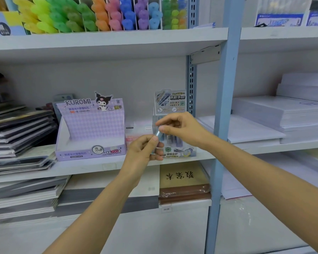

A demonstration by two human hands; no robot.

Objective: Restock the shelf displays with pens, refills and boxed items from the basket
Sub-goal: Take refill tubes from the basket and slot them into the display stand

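Stationery shelf, front edge: my left grip and right grip pinch one refill tube — probably light, slick; hold mid-barrel.

Free room, seemingly, inside the purple display box; notebook stack flanks it.

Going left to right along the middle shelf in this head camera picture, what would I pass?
A stack of dark notebooks → purple Kuromi display box → grey refill display → blue shelf post → stacks of white paper. The left hand and right hand, both holding a small tube, overlap that display, so I skip them.
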